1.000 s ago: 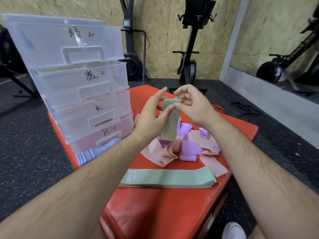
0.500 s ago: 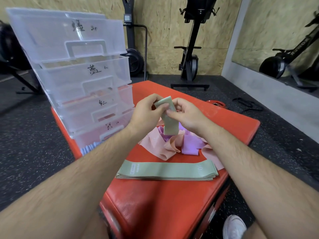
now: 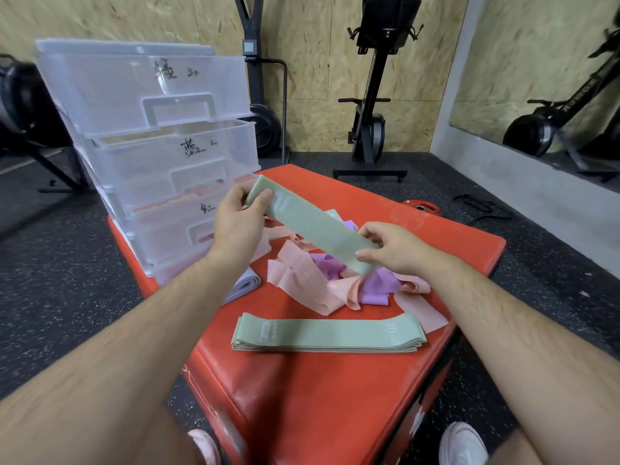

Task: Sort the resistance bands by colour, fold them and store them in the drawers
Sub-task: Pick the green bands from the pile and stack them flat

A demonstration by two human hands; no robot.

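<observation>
A white "30" stands on the stack of green bands, below the right hand. The drawers beyond the left hand bear handwritten black characters, the top perhaps ending "30". The white label on the held green band is blurred.

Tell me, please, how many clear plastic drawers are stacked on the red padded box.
4, stacked vertically: top clear plastic drawer, second drawer, third drawer, and bottom drawer, which is partly hidden behind the left forearm.
</observation>
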